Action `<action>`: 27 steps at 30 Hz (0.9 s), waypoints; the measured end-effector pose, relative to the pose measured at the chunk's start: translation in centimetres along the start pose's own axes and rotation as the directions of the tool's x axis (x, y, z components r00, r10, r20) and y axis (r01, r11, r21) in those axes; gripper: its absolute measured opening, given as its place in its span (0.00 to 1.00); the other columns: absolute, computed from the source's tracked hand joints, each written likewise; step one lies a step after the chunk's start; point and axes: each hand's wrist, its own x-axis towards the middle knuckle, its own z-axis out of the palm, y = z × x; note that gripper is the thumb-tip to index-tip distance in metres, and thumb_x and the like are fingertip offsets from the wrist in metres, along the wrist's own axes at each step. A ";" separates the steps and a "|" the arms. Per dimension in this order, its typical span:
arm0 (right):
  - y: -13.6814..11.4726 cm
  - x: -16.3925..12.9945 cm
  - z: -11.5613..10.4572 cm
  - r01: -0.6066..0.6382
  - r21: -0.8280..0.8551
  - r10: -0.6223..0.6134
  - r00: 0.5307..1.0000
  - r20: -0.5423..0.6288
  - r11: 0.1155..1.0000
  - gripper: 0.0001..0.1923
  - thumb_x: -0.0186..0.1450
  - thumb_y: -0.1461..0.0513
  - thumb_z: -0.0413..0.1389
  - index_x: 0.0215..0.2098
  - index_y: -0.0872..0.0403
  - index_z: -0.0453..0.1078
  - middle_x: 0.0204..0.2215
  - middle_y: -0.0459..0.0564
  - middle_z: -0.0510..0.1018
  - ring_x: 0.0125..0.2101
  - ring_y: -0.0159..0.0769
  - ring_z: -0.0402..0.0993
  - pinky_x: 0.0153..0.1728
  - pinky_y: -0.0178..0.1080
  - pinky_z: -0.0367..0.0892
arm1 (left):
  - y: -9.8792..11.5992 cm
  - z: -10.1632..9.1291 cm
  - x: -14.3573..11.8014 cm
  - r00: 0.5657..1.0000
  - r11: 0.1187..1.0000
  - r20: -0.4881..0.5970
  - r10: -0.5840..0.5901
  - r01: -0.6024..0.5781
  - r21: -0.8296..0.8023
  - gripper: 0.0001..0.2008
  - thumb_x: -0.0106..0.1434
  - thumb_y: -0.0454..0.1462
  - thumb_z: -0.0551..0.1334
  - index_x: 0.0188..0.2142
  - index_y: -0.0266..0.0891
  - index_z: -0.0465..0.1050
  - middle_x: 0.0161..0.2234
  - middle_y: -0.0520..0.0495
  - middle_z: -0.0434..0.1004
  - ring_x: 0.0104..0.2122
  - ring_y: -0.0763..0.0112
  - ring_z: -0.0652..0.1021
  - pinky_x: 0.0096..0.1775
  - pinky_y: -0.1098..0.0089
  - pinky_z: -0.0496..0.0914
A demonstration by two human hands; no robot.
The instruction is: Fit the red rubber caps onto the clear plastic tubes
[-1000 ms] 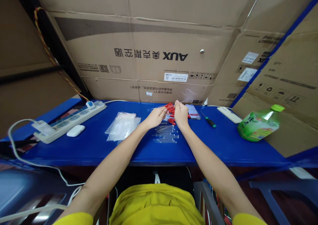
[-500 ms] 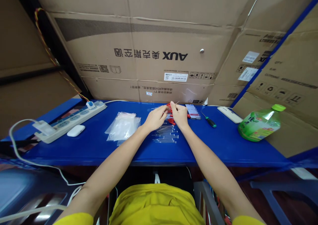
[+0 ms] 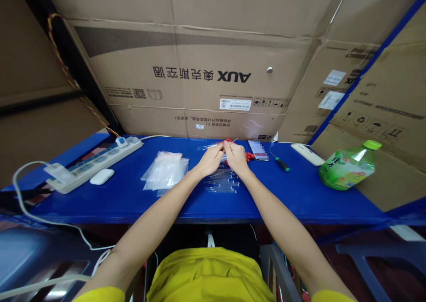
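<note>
My left hand point(image 3: 210, 160) and my right hand point(image 3: 235, 157) meet over the middle of the blue table point(image 3: 293, 195). Their fingertips pinch together on a thin clear tube with a red cap point(image 3: 227, 141). Just below the hands lies a row of several clear tubes point(image 3: 222, 182). A few loose red caps point(image 3: 249, 156) show to the right of my right hand; most of that pile is hidden behind the hands.
A stack of clear plastic bags point(image 3: 165, 171) lies left of the hands. Further left are a white power strip point(image 3: 96, 162) and a white earbud case point(image 3: 101, 176). To the right sit a phone point(image 3: 258, 150), a small screwdriver point(image 3: 280, 161), a white remote point(image 3: 307, 154) and a green bottle point(image 3: 348, 165). Cardboard boxes point(image 3: 199, 75) wall the back.
Both hands have drawn closer together and shifted slightly left. The red caps that showed between them are now mostly covered, and a capped tube is pinched between the fingertips.
</note>
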 end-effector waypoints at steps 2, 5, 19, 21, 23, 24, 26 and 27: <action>-0.1 -0.1 0.3 -0.012 -0.041 0.011 0.999 -0.030 0.999 0.31 0.78 0.48 0.41 0.21 0.51 0.63 0.20 0.51 0.75 0.23 0.36 0.68 0.30 0.39 0.54 | -0.1 0.1 0.2 1.000 1.000 0.000 0.001 -0.001 -0.008 0.22 0.70 0.34 0.48 0.56 0.34 0.74 0.58 0.37 0.79 0.57 0.57 0.78 0.62 0.58 0.68; -0.3 -0.2 0.6 -0.020 -0.070 0.016 0.998 -0.060 0.997 0.29 0.78 0.52 0.42 0.21 0.51 0.64 0.20 0.52 0.76 0.24 0.37 0.69 0.30 0.39 0.55 | 0.0 0.2 0.3 1.000 1.000 -0.004 -0.016 0.016 0.007 0.22 0.70 0.34 0.48 0.56 0.34 0.75 0.58 0.37 0.79 0.56 0.56 0.79 0.61 0.57 0.69; -0.1 0.3 0.9 -0.096 0.078 0.100 0.994 -0.042 0.992 0.28 0.76 0.52 0.44 0.21 0.51 0.65 0.21 0.50 0.76 0.24 0.36 0.69 0.31 0.39 0.56 | 0.6 0.4 0.2 0.996 0.995 -0.043 -0.085 0.087 0.054 0.17 0.68 0.32 0.48 0.45 0.35 0.76 0.45 0.40 0.83 0.46 0.61 0.80 0.53 0.62 0.73; 0.4 0.6 0.6 -0.151 0.133 0.159 0.986 -0.055 0.980 0.30 0.76 0.48 0.43 0.19 0.51 0.62 0.18 0.48 0.72 0.23 0.35 0.66 0.29 0.38 0.55 | 0.8 0.5 0.0 0.995 0.990 -0.040 -0.091 0.094 0.101 0.16 0.70 0.32 0.48 0.44 0.36 0.74 0.43 0.42 0.83 0.43 0.63 0.80 0.51 0.64 0.73; 0.9 0.8 0.1 -0.203 0.173 0.219 0.972 -0.083 0.964 0.31 0.74 0.43 0.43 0.18 0.50 0.58 0.16 0.46 0.67 0.21 0.33 0.62 0.27 0.38 0.53 | 1.1 0.5 -0.3 0.996 0.978 -0.025 -0.087 0.091 0.189 0.15 0.74 0.35 0.48 0.46 0.38 0.73 0.44 0.43 0.82 0.43 0.62 0.80 0.50 0.64 0.72; 1.1 0.9 -0.2 -0.216 0.190 0.237 0.967 -0.097 0.958 0.32 0.73 0.41 0.43 0.18 0.50 0.56 0.16 0.45 0.65 0.21 0.33 0.60 0.27 0.38 0.52 | 1.2 0.5 -0.4 0.996 0.967 -0.013 -0.083 0.084 0.241 0.14 0.75 0.37 0.48 0.47 0.39 0.72 0.45 0.43 0.82 0.44 0.62 0.80 0.50 0.63 0.72; 1.3 1.1 -0.6 -0.221 0.214 0.248 0.962 -0.112 0.952 0.33 0.71 0.39 0.45 0.18 0.50 0.54 0.15 0.43 0.60 0.21 0.32 0.56 0.26 0.38 0.51 | 1.3 0.5 -0.6 0.997 0.939 0.005 -0.074 0.068 0.337 0.14 0.77 0.40 0.48 0.47 0.41 0.71 0.46 0.42 0.81 0.45 0.60 0.81 0.49 0.63 0.72; 1.4 1.1 -0.8 -0.215 0.223 0.245 0.963 -0.115 0.951 0.33 0.71 0.38 0.45 0.18 0.50 0.53 0.15 0.42 0.58 0.21 0.31 0.55 0.26 0.38 0.51 | 1.3 0.5 -0.7 0.998 0.928 0.012 -0.070 0.060 0.367 0.14 0.78 0.41 0.47 0.46 0.41 0.71 0.46 0.42 0.81 0.46 0.60 0.81 0.48 0.63 0.72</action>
